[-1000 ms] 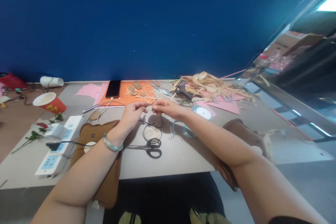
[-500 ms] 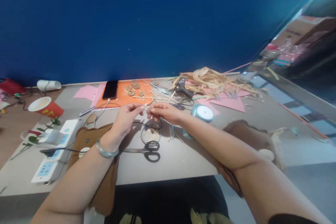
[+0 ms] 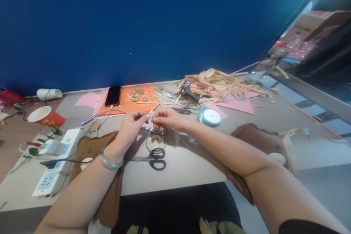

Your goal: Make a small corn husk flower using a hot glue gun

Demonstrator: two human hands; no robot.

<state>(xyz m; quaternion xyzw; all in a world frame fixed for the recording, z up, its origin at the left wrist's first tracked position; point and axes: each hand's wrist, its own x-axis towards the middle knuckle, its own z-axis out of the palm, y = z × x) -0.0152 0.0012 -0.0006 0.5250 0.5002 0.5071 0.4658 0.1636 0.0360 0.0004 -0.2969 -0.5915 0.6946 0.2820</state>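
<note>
My left hand (image 3: 134,126) pinches a small whitish piece (image 3: 151,112) between thumb and forefinger; it is too small to name. Almost touching it, my right hand (image 3: 168,117) is closed with its fingertips pressed together, and what they hold, if anything, I cannot make out. Under both hands lies a round hoop-like ring (image 3: 155,139) with pale material inside. Scissors with black handles (image 3: 157,159) rest just below the ring, their blades pointing left. To the right of my right hand stands a roll of light blue ribbon (image 3: 210,117).
At left are a white power strip (image 3: 57,164), a tilted red paper cup (image 3: 46,117) and a brown pouch-like piece (image 3: 85,146). Behind lie a phone (image 3: 113,96), an orange sheet (image 3: 127,108) with wooden discs, a glue gun (image 3: 189,91) and raffia strands (image 3: 216,78). A blue wall rises behind.
The view has shifted slightly. My hands stay together over the ring, and the whitish piece stands a little more visible between the fingertips.
</note>
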